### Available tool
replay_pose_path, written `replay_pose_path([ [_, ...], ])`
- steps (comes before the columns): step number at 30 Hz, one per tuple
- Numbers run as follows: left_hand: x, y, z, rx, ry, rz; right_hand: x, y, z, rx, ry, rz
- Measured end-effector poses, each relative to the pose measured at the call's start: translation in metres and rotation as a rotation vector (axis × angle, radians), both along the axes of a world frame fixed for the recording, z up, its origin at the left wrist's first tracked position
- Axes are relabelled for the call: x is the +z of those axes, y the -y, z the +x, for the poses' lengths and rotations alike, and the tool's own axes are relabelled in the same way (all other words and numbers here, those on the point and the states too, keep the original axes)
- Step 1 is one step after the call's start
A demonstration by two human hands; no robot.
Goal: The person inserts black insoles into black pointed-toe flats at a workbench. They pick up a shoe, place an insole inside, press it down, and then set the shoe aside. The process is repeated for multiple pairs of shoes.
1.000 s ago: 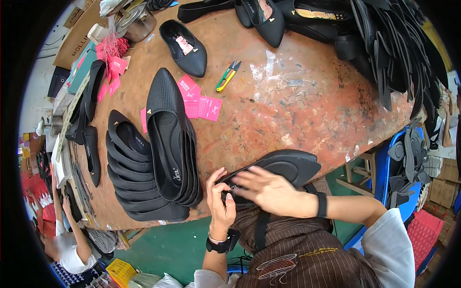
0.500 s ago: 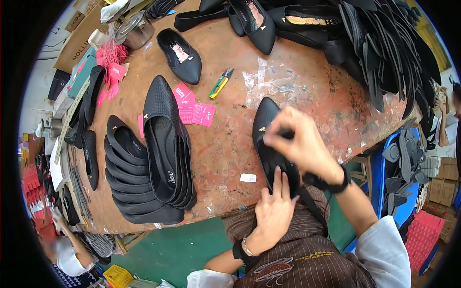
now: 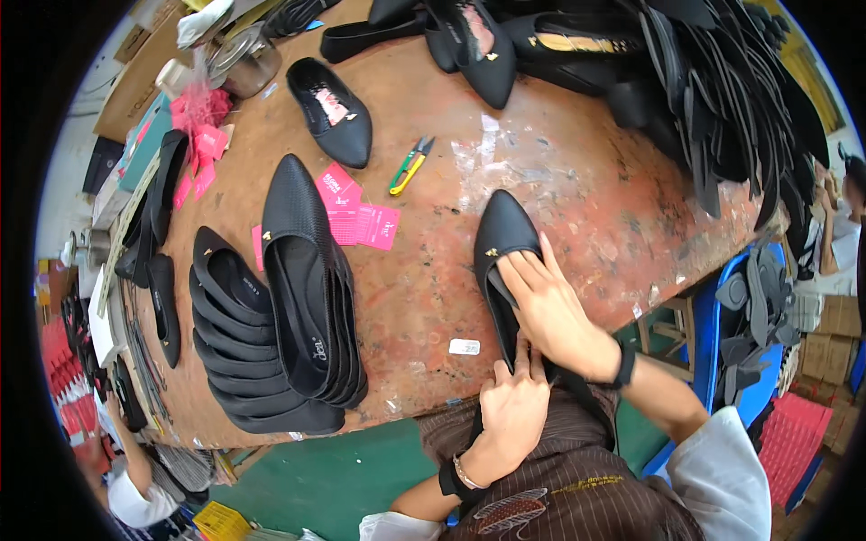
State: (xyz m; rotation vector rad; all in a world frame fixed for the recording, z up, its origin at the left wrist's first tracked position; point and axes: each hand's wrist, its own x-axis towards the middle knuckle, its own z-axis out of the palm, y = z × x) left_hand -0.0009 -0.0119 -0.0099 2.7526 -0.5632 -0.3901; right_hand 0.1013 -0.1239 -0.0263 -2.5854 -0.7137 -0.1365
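Shoe [image 3: 503, 224], black | right hand [image 3: 564, 317]: fingers inside | left hand [image 3: 516, 410]: at rear | hands: grip unclear

A scuffed, reddish-brown desk [image 3: 419, 293] stands over a green floor [image 3: 334, 487]; pale wall [image 3: 83, 115] left, stacked cardboard cartons [image 3: 828, 358] right.

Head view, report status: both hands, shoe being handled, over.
Right hand partly inside black shoe. Left hand at its heel end. White label lies beside it, apparently not blocking.
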Motion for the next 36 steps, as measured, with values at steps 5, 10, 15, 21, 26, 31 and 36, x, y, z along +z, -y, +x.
replay_pose_path([
  [5,0.007,0.000,0.003,0.001,-0.006,0.012,0.003,-0.007,0.011,0.003,-0.172,-0.257],
  [10,0.002,-0.007,0.004,0.037,-0.019,-0.053,0.004,-0.003,-0.001,0.059,-0.112,-0.186],
  [15,0.003,-0.003,0.008,0.055,0.006,-0.112,0.007,0.004,-0.008,0.086,-0.199,-0.221],
  [21,0.000,-0.010,0.008,-0.008,-0.075,-0.058,-0.020,-0.015,-0.005,-0.011,0.141,-0.332],
  [26,0.004,-0.009,0.012,0.048,0.003,-0.150,-0.017,-0.020,0.013,-0.059,0.094,-0.315],
  [31,0.011,0.000,0.013,0.046,-0.012,-0.147,-0.037,-0.020,0.024,-0.045,0.112,-0.410],
  [36,0.009,0.000,0.011,0.019,0.020,-0.043,-0.033,-0.024,0.039,0.059,0.018,-0.411],
])
